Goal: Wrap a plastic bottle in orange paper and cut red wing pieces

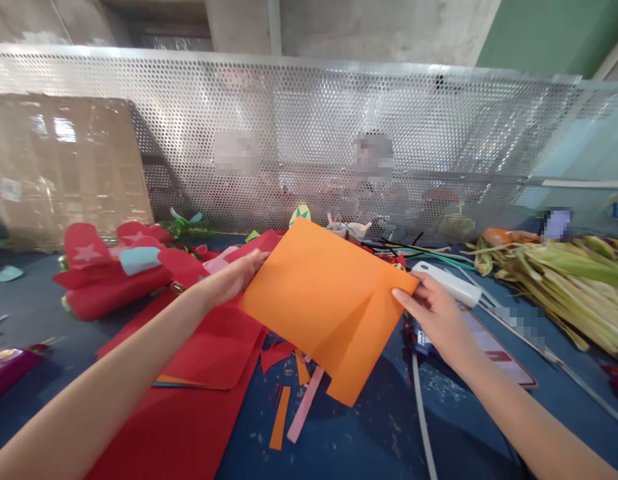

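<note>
An orange sheet of craft paper or felt (323,287) is held up above the blue table, tilted, with a notch cut from its lower edge. My left hand (236,277) grips its left edge, the fingers partly hidden behind the sheet. At the right corner, my right hand (433,310) pinches it between thumb and fingers. Under my left forearm lie red sheets (189,427). Narrow strips sit on the table below the orange sheet: an orange strip (280,419) and a pink strip (305,405).
Red star-marked craft pieces (119,273) lie at left, near a purple tool (13,367). A cardboard box (69,167) leans against a perforated metal screen (313,120). On the right are a white power strip (449,283), cables (423,413) and dried corn husks (563,280).
</note>
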`<state>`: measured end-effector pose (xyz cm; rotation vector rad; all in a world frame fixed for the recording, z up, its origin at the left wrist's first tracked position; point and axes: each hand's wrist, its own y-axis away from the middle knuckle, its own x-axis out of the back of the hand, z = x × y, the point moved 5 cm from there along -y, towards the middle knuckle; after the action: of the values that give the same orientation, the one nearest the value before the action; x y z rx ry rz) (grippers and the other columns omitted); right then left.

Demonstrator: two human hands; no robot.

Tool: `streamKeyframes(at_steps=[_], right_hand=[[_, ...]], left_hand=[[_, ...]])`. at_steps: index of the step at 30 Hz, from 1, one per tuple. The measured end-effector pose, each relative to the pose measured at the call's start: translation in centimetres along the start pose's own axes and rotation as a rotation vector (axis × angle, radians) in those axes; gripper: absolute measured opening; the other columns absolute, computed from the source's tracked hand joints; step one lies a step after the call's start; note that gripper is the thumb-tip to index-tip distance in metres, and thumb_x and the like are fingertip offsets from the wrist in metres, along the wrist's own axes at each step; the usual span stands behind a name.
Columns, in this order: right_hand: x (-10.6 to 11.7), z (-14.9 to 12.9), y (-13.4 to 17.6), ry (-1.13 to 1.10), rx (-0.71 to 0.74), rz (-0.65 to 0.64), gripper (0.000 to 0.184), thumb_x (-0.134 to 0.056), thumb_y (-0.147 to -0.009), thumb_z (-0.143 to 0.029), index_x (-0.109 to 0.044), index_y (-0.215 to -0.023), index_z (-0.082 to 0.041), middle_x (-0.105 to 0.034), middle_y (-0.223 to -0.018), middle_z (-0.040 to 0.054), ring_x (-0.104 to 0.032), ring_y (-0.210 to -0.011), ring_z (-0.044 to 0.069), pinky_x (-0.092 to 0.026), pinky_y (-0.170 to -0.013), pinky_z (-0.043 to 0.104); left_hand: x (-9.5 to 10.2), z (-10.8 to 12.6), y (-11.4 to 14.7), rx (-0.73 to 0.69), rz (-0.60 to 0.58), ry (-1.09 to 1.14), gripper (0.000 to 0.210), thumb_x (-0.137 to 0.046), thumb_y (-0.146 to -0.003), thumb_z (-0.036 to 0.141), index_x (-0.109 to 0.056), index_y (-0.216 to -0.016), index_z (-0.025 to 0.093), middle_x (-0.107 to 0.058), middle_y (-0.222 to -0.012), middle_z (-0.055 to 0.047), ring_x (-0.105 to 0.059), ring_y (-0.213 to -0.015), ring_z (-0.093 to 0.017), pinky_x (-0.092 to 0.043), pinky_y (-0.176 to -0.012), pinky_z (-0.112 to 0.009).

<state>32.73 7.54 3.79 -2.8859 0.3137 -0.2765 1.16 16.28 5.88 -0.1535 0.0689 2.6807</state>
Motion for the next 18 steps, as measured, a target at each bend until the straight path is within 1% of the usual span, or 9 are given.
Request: streamKeyframes(at_steps=[3,5,7,9,11,12,14,16,18], right_hand=[[0.2,0.3,0.0,-0.112,-0.05,0.042,0.048,-0.079,-0.065,-0.052,-0.056,-0.097,-0.025,-0.074,-0.09,0.0046,-0.068,-0.089,0.026,-0.053,-0.081,0.038],[0.3,0.6,-0.1,-0.167,-0.076,0.041,0.044,-0.075,-0.068,-0.054,-0.058,-0.096,-0.025,-0.074,-0.097,0.0046,-0.067,-0.097,0.025,-0.051,-0.087,0.038],[0.0,1.0,-0.2,-0.199,-0.126,-0.013,0.04,-0.066,-0.074,-0.059,-0.061,-0.095,-0.025,-0.073,-0.103,0.0056,-0.067,-0.099,0.025,-0.052,-0.088,0.039],[-0.7,1.4,0.0,-0.21,-0.201,-0.123,0.039,-0.06,-0.078,-0.059,-0.066,-0.091,-0.023,-0.074,-0.098,0.008,-0.07,-0.092,0.026,-0.055,-0.083,0.04],[-1.4,1.6,0.3,-0.19,-0.257,-0.224,0.036,-0.063,-0.078,-0.055,-0.069,-0.086,-0.02,-0.075,-0.091,0.0093,-0.072,-0.085,0.026,-0.057,-0.076,0.04],[-1.7,1.7,0.5,-0.171,-0.268,-0.252,0.034,-0.066,-0.077,-0.052,-0.07,-0.085,-0.02,-0.075,-0.09,0.0093,-0.072,-0.084,0.026,-0.058,-0.074,0.038],[-2.0,1.6,0.7,-0.128,-0.252,-0.256,0.033,-0.067,-0.076,-0.051,-0.07,-0.088,-0.02,-0.075,-0.092,0.0084,-0.071,-0.087,0.026,-0.057,-0.073,0.037],[-2.0,1.5,0.7,-0.085,-0.202,-0.225,0.036,-0.064,-0.078,-0.053,-0.068,-0.094,-0.021,-0.074,-0.1,0.0075,-0.069,-0.095,0.027,-0.055,-0.078,0.038],[-1.9,1.4,0.6,-0.044,-0.143,-0.191,0.04,-0.061,-0.079,-0.057,-0.066,-0.099,-0.023,-0.072,-0.106,0.0078,-0.066,-0.102,0.029,-0.052,-0.085,0.041]], left_hand=[[-0.7,-0.9,0.2,0.092,-0.112,-0.146,0.041,-0.082,-0.067,0.033,-0.072,-0.105,0.022,-0.075,-0.101,-0.01,-0.072,-0.09,-0.027,-0.056,-0.078,-0.034],[-1.0,-1.4,0.2,0.14,-0.144,-0.17,0.039,-0.081,-0.069,0.029,-0.071,-0.106,0.021,-0.076,-0.098,-0.01,-0.073,-0.085,-0.026,-0.056,-0.078,-0.036],[-0.9,-1.7,-0.1,0.128,-0.106,-0.149,0.035,-0.081,-0.069,0.03,-0.073,-0.101,0.02,-0.076,-0.096,-0.009,-0.073,-0.083,-0.024,-0.057,-0.078,-0.035],[-0.5,-1.8,-0.5,0.095,-0.026,-0.116,0.033,-0.082,-0.067,0.032,-0.074,-0.096,0.02,-0.076,-0.095,-0.009,-0.073,-0.082,-0.023,-0.058,-0.077,-0.034],[0.1,-1.9,-0.9,0.072,0.047,-0.089,0.032,-0.083,-0.065,0.034,-0.074,-0.093,0.021,-0.077,-0.094,-0.008,-0.073,-0.081,-0.023,-0.058,-0.077,-0.032],[0.3,-2.0,-1.0,0.073,0.064,-0.088,0.032,-0.083,-0.065,0.034,-0.074,-0.093,0.021,-0.077,-0.095,-0.008,-0.073,-0.081,-0.022,-0.058,-0.077,-0.032],[0.4,-2.2,-1.0,0.114,0.034,-0.121,0.031,-0.084,-0.065,0.032,-0.074,-0.092,0.021,-0.076,-0.097,-0.008,-0.073,-0.082,-0.022,-0.058,-0.076,-0.031],[0.3,-2.3,-0.7,0.175,-0.036,-0.163,0.034,-0.084,-0.064,0.03,-0.074,-0.095,0.022,-0.076,-0.101,-0.008,-0.073,-0.086,-0.024,-0.058,-0.076,-0.031],[0.3,-2.3,-0.4,0.218,-0.049,-0.151,0.036,-0.083,-0.065,0.035,-0.073,-0.098,0.024,-0.075,-0.103,-0.007,-0.072,-0.089,-0.024,-0.058,-0.075,-0.029]])
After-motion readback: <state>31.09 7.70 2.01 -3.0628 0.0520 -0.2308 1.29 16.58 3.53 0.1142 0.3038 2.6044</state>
